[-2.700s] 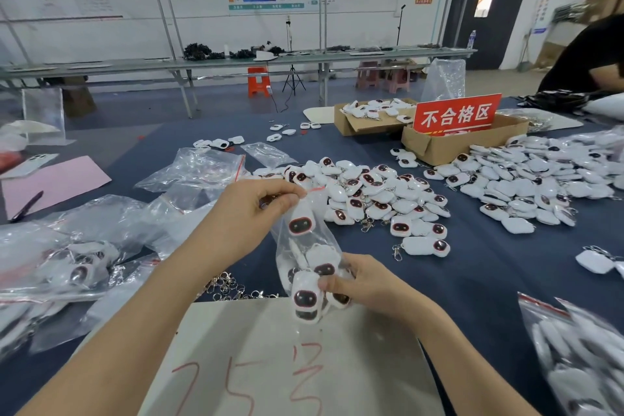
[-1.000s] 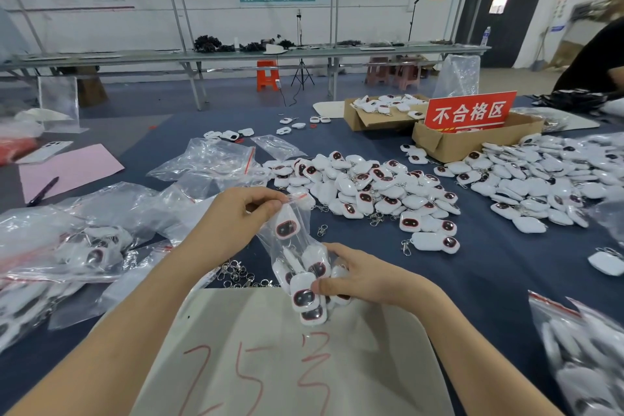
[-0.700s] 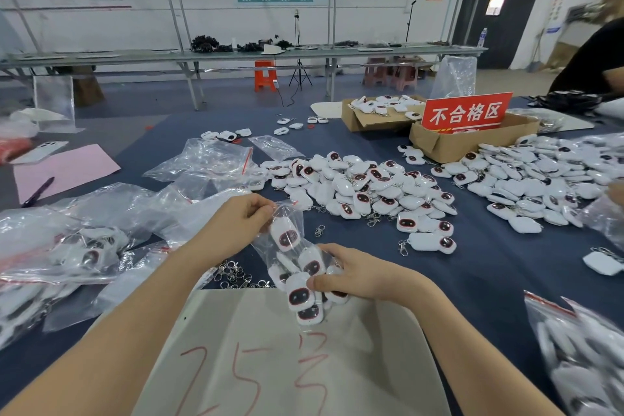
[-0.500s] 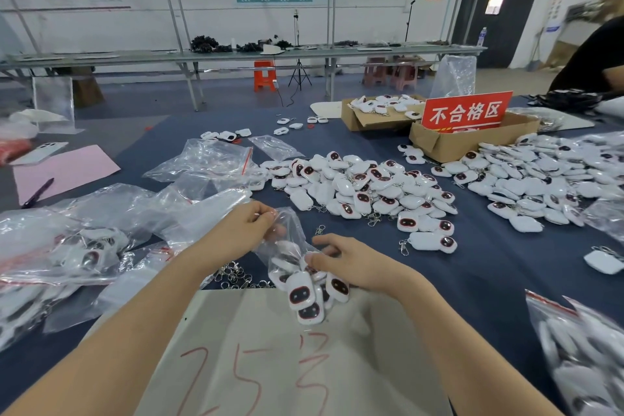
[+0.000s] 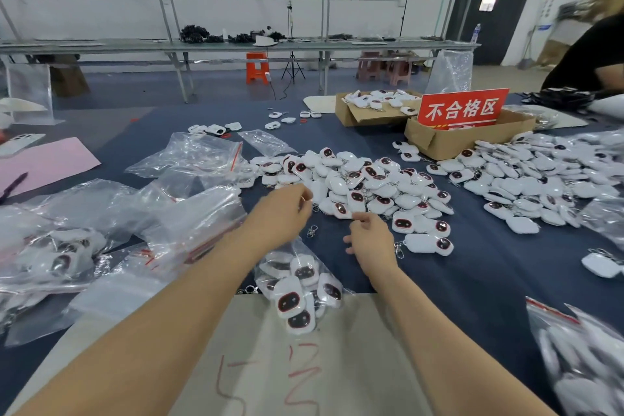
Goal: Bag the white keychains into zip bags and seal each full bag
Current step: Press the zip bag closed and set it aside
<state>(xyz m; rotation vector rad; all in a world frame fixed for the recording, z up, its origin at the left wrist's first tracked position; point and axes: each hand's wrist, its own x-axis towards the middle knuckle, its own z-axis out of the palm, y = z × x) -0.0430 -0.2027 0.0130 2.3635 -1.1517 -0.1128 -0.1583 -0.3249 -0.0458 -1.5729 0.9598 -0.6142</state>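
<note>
Bag [image 5: 300, 287], clear, stuffed with white dark-faced keychains [image 5: 288, 302], lies at the paper sheet's [image 5: 337, 365] edge below my left hand [image 5: 280, 213], grip unclear. My right hand [image 5: 371, 236] hangs loosely curled, empty, near the loose pile [image 5: 364, 186].

On the table [image 5: 472, 280], a card [image 5: 337, 371] lies at the near edge. A bag [image 5: 270, 280] with keychains [image 5: 297, 300] in it lies partly on the card's far edge and partly on the table. Behind the bag sits a heap [image 5: 364, 186] of keychains, and a second heap [image 5: 533, 176] spreads to its right. Behind and between the two stands a box [image 5: 449, 142] with a sign [image 5: 462, 108] in it. Another box [image 5: 364, 111] sits behind and to the left of the first. Empty bags [image 5: 189, 159] lie left of the first heap, with filled bags [image 5: 57, 253] nearer, at far left.
</note>
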